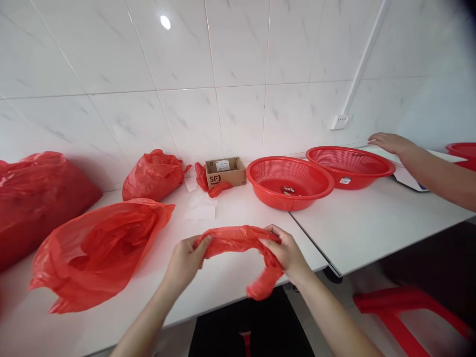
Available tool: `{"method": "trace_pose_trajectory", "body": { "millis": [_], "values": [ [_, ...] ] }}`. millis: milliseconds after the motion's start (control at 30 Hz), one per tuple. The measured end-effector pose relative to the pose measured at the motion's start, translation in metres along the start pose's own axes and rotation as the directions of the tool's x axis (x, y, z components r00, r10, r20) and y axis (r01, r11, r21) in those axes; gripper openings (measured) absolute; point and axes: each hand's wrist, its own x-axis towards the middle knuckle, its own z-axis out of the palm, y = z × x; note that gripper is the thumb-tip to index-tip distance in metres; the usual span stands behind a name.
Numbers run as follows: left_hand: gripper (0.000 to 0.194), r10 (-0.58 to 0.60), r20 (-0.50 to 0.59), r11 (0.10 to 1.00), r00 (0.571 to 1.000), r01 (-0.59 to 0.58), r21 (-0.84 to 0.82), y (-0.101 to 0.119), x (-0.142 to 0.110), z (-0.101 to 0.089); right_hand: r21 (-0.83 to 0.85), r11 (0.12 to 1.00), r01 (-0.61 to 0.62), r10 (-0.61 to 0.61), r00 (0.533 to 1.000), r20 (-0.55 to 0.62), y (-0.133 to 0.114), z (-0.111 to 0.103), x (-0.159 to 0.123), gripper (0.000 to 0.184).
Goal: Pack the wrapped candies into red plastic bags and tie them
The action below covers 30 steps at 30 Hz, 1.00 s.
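A crumpled red plastic bag (pixel 238 240) is stretched between both my hands over the front edge of the white table (pixel 208 287). My left hand (pixel 185 263) pinches its left end. My right hand (pixel 285 250) grips its right end, and a loose tail of the bag hangs down below that hand. To the left a larger open red bag (pixel 96 250) lies flat on the table.
More stuffed red bags sit at far left (pixel 40 198) and by the wall (pixel 154 174). A small cardboard box (pixel 225 171) stands at the wall. Two red colander baskets (pixel 290 181) (pixel 349 166) sit to the right. Another person's hand (pixel 390 143) rests at far right. A red stool (pixel 405 307) is below.
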Motion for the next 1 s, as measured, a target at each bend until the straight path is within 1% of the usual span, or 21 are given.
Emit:
{"method": "trace_pose_trajectory", "body": {
  "millis": [67, 133, 267, 367, 400, 467, 500, 567, 633, 667, 733, 800, 867, 900, 933, 967, 1000],
  "values": [
    [0.05, 0.002, -0.059, 0.999, 0.998, 0.001, 0.045, -0.01, 0.006, -0.015, 0.048, 0.999, -0.012, 0.012, 1.0, 0.002, -0.002, -0.017, 0.001, 0.032],
    [0.05, 0.014, -0.097, 0.997, 0.995, -0.006, 0.081, -0.023, 0.01, -0.022, 0.141, 0.989, -0.036, 0.039, 0.999, -0.013, -0.006, -0.028, 0.0, 0.034],
    [0.043, 0.044, -0.152, 0.992, 0.987, -0.025, 0.127, -0.048, 0.02, -0.027, 0.353, 0.933, -0.077, 0.102, 0.993, -0.054, -0.016, -0.038, -0.007, 0.029],
    [0.042, 0.073, -0.204, 0.983, 0.976, -0.036, 0.183, -0.058, 0.029, -0.029, 0.422, 0.905, -0.053, 0.12, 0.984, -0.134, -0.024, -0.045, -0.012, 0.03],
    [0.04, 0.098, -0.194, 0.975, 0.976, -0.055, 0.213, -0.059, 0.031, -0.026, 0.422, 0.905, -0.049, 0.126, 0.98, -0.156, -0.026, -0.048, -0.014, 0.03],
    [0.036, 0.173, -0.121, 0.947, 0.977, -0.132, 0.293, -0.057, 0.034, -0.015, 0.405, 0.912, -0.07, 0.15, 0.974, -0.169, -0.026, -0.051, -0.018, 0.03],
    [0.035, 0.214, -0.069, 0.924, 0.974, -0.179, 0.337, -0.055, 0.035, -0.005, 0.398, 0.913, -0.09, 0.17, 0.971, -0.17, -0.024, -0.052, -0.02, 0.029],
    [0.04, 0.273, 0.014, 0.868, 0.962, -0.252, 0.428, -0.051, 0.039, 0.015, 0.395, 0.91, -0.127, 0.21, 0.962, -0.174, -0.019, -0.053, -0.022, 0.029],
    [0.047, 0.289, 0.04, 0.819, 0.956, -0.269, 0.508, -0.05, 0.05, 0.03, 0.404, 0.905, -0.135, 0.233, 0.951, -0.204, -0.013, -0.054, -0.024, 0.03],
    [0.049, 0.284, 0.035, 0.801, 0.958, -0.257, 0.541, -0.05, 0.058, 0.032, 0.409, 0.903, -0.131, 0.238, 0.945, -0.223, -0.011, -0.056, -0.026, 0.03],
    [0.047, 0.252, -0.006, 0.779, 0.968, -0.199, 0.594, -0.053, 0.078, 0.026, 0.414, 0.9, -0.134, 0.253, 0.936, -0.246, -0.008, -0.06, -0.029, 0.031],
    [0.042, 0.194, -0.084, 0.774, 0.977, -0.1, 0.625, -0.055, 0.098, 0.009, 0.416, 0.897, -0.149, 0.269, 0.931, -0.248, -0.008, -0.066, -0.033, 0.032],
    [0.039, 0.137, -0.173, 0.78, 0.975, 0.002, 0.626, -0.053, 0.108, -0.007, 0.423, 0.892, -0.156, 0.283, 0.925, -0.255, -0.009, -0.071, -0.035, 0.033],
    [0.038, 0.127, -0.204, 0.786, 0.971, 0.027, 0.618, -0.05, 0.107, -0.013, 0.428, 0.891, -0.155, 0.286, 0.921, -0.263, -0.011, -0.072, -0.036, 0.032],
    [0.038, 0.137, -0.213, 0.794, 0.967, 0.022, 0.608, -0.045, 0.1, -0.014, 0.43, 0.89, -0.154, 0.29, 0.918, -0.27, -0.012, -0.072, -0.035, 0.032],
    [0.039, 0.167, -0.202, 0.803, 0.965, -0.014, 0.596, -0.038, 0.089, -0.012, 0.43, 0.889, -0.158, 0.295, 0.916, -0.273, -0.013, -0.071, -0.033, 0.031],
    [0.039, 0.217, -0.168, 0.809, 0.962, -0.081, 0.582, -0.03, 0.073, -0.006, 0.427, 0.889, -0.167, 0.3, 0.916, -0.266, -0.014, -0.069, -0.031, 0.029]
  ]
}}
